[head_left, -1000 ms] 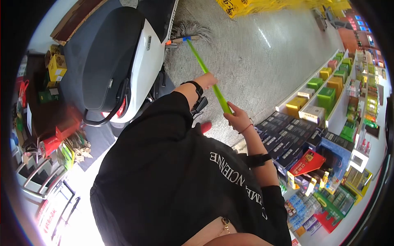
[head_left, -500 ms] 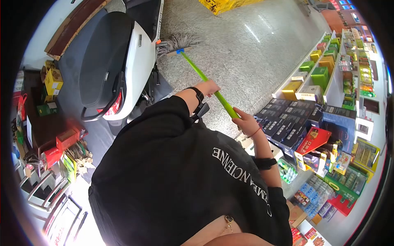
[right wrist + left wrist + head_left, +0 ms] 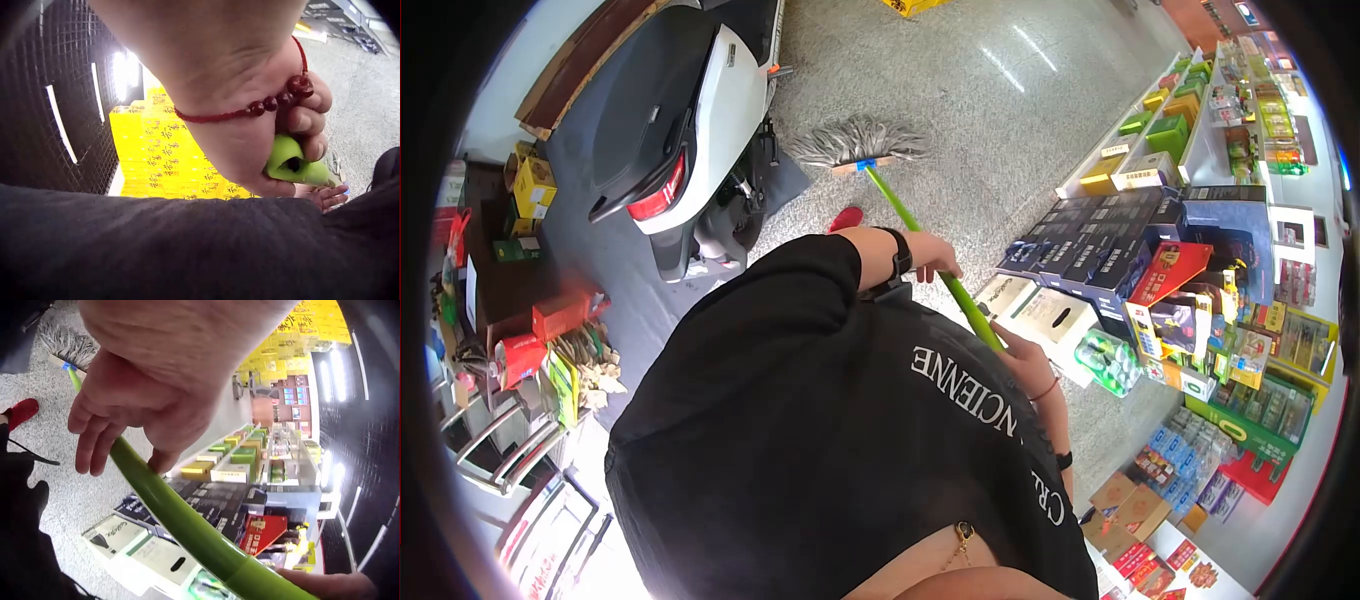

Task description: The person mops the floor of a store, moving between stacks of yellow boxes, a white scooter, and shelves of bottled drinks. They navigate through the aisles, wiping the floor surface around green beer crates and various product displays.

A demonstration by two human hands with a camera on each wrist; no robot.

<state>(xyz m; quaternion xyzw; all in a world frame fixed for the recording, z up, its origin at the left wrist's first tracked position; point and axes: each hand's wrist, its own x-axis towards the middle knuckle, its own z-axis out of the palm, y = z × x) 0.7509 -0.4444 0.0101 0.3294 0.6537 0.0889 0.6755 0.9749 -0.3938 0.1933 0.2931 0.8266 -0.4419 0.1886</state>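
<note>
A mop with a grey string head [image 3: 860, 140] lies on the speckled floor, its strands spread out ahead of a wooden bar. From a blue clip its green handle [image 3: 895, 203] slants back toward the body. My left hand [image 3: 935, 257] grips the handle partway along, with thumb and fingers on opposite sides in the left wrist view. Closer to the body, my right hand [image 3: 1025, 362] holds the upper end. In the right wrist view, fingers [image 3: 309, 119] curl round the handle's hollow green tip [image 3: 294, 159].
A white scooter [image 3: 710, 130] stands to the left on dark matting. Dark boxes [image 3: 1090, 235] are stacked at the right beside white cartons [image 3: 1040, 320] and green bottles [image 3: 1107, 360]. Shelves of goods [image 3: 1175, 125] run along the right. A red shoe [image 3: 846, 218] shows near the handle.
The mop head has come out from beside the scooter, rightward and nearer the body. Both hands have drawn back toward the body with the handle. The head view has shifted too.
</note>
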